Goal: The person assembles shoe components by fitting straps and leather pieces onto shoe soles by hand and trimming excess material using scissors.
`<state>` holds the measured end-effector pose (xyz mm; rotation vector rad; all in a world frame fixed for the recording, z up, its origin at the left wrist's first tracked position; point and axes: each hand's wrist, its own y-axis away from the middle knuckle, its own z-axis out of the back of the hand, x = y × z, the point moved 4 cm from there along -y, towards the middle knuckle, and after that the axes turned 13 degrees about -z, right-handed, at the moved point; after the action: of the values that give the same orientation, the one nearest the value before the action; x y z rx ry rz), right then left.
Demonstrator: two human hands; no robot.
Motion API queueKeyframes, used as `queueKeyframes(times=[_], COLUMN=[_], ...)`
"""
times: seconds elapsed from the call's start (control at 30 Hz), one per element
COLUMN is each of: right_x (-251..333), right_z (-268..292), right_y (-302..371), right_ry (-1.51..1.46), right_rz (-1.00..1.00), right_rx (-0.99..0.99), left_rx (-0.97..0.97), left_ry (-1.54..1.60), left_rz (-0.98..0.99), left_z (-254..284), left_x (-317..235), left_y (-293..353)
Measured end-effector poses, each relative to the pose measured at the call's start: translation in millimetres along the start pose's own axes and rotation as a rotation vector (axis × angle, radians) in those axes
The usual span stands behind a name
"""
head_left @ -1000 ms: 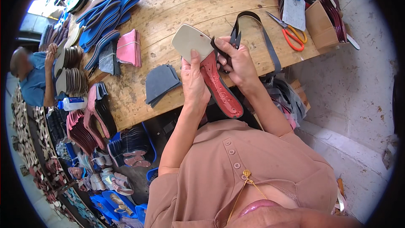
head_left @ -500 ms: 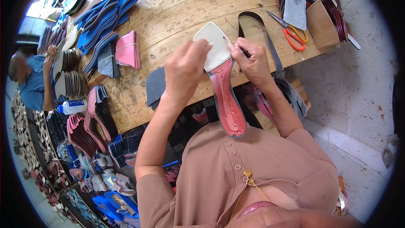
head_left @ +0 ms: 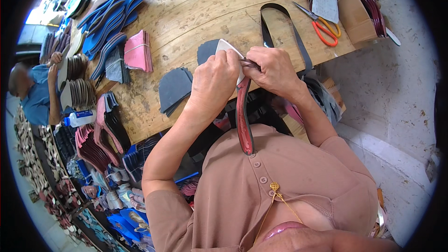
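Observation:
Between my hands is a shoe sole, its red-streaked narrow part hanging down over my shirt. A white piece covers its far end. My left hand is closed around the left side of that white end. Close against it, my right hand is closed on a small dark tool that touches the white piece's right edge; its exact kind is hidden by my fingers. Dark grey sheets lie stacked on the table left of my left hand, and another dark sheet lies just beyond it.
Orange-handled scissors and a black strap loop lie right on the wooden table. Blue insoles and a banded pink stack are at left. A cardboard box stands far right. A co-worker is at the left edge.
The sole has turned from facing up to nearly edge-on. My left hand, blurred before, has moved right and gripped the white end. My right hand has shifted slightly left.

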<state>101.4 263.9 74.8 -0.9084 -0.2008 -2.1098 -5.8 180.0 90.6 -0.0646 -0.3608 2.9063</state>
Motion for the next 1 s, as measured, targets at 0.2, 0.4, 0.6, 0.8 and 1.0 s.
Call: queueKeyframes(times=[0.2, 0.4, 0.6, 0.8, 1.0], right_x=[-7.4, -15.3, -15.4, -16.3, -11.2], right_z=[-4.4, -10.8, -14.9, -19.0, -25.7], right_y=[3.6, 11.0, 12.3, 13.4, 17.4], right_ry=[-0.099, -0.171, -0.169, -0.164, -0.242], right_rz=[-0.044, -0.027, 0.027, -0.027, -0.084], right_rx=[0.059, 0.054, 0.045, 0.075, 0.108], left_rx=[0.046, 0.033, -0.026, -0.122, -0.183], left_ry=[0.237, 0.296, 0.233, 0.799, 1.149], left_rz=[-0.013, -0.132, -0.098, 0.329, 0.551], left_z=[-0.4, -0.2, -6.4, -30.0, -52.5], left_x=[15.4, 13.2, 11.4, 33.2, 33.4], left_y=[-1.8, -5.7, -5.1, 11.9, 33.6])
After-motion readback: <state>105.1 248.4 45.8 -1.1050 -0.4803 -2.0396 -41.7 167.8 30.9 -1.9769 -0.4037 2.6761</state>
